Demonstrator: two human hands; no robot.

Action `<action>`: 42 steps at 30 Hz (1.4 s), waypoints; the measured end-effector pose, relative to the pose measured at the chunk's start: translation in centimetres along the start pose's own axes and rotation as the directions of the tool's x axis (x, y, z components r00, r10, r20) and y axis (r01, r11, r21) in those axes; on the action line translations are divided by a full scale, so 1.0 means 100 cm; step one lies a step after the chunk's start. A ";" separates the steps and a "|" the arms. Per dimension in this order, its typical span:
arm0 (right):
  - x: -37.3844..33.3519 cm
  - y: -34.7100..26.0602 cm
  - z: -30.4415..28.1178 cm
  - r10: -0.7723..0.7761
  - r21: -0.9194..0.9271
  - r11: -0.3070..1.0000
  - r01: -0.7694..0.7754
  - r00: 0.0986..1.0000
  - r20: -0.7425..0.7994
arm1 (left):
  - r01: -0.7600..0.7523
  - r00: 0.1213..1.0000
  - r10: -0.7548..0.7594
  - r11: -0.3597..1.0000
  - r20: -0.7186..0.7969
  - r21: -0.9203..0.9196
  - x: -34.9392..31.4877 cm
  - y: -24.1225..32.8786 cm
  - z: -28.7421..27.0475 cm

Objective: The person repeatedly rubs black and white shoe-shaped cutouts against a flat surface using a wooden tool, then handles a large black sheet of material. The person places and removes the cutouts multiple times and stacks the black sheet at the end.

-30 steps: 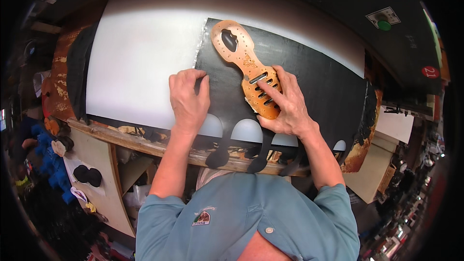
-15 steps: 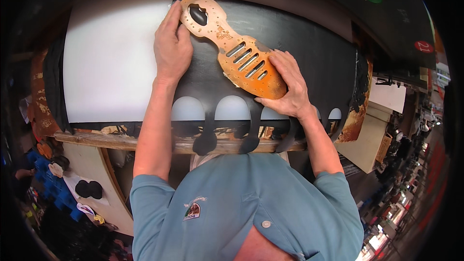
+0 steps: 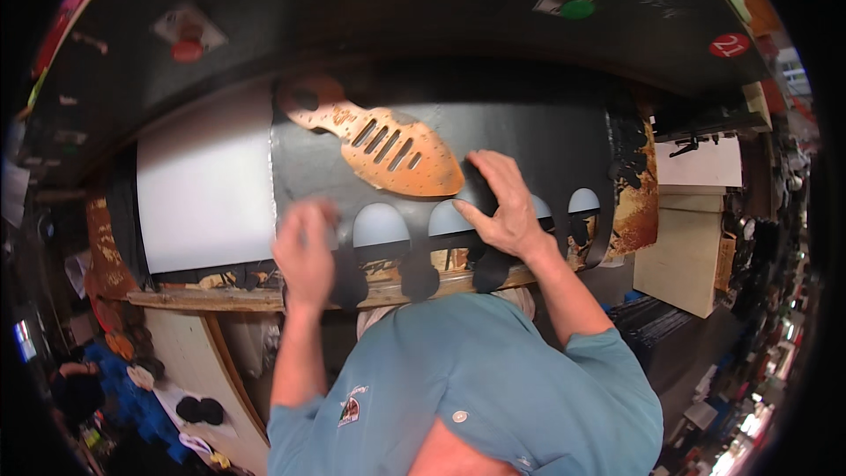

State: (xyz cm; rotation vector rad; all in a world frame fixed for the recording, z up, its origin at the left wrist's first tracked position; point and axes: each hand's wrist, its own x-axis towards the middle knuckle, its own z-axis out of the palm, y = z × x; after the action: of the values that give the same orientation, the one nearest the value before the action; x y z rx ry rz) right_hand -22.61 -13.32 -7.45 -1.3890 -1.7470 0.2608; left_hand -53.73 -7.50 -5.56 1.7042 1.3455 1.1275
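A worn orange cutting die (image 3: 407, 174) with a sole-like outline, an oval hole and several slots lies on a black sheet (image 3: 529, 137). My right hand (image 3: 507, 211) is beside the die's rounded near end, its fingers and thumb spread and holding nothing. Over the sheet's near left part, my left hand (image 3: 304, 242) is smeared by motion, away from the die, so its fingers are unclear. Along the near edge, rounded cut-outs in the black sheet show a pale surface (image 3: 381, 226) beneath.
Left of the black sheet lies a white sheet (image 3: 207, 181). A wooden rail (image 3: 207, 298) runs along the near edge. Overhead, a dark machine beam carries a green button (image 3: 577, 8) and a red button (image 3: 186, 50). A pale cabinet (image 3: 674, 264) stands at the right.
Both hands have come off the cutting die. My left hand has dropped toward me, and the right has opened beside the die's near end. The view has tilted, showing more of the beam.
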 end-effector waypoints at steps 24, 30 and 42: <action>-0.085 0.006 -0.080 0.310 0.162 0.948 -0.275 0.913 -0.266 | -0.298 0.937 0.346 0.854 -0.039 0.426 -0.082 0.022 0.113; -0.086 0.020 -0.049 -0.118 -0.238 0.968 0.077 0.979 -0.166 | -0.280 0.941 0.336 0.840 -0.041 0.464 -0.071 0.019 0.111; -0.088 0.029 -0.049 -0.048 -0.207 0.978 0.017 0.989 -0.142 | -0.288 0.937 0.345 0.853 -0.056 0.435 -0.072 0.015 0.116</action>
State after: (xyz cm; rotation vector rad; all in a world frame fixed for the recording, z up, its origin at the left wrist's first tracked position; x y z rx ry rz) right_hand -17.00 -21.63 -10.65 -1.4845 -1.7091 -0.0411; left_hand -43.13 -14.79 -10.34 2.2687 1.5082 1.2092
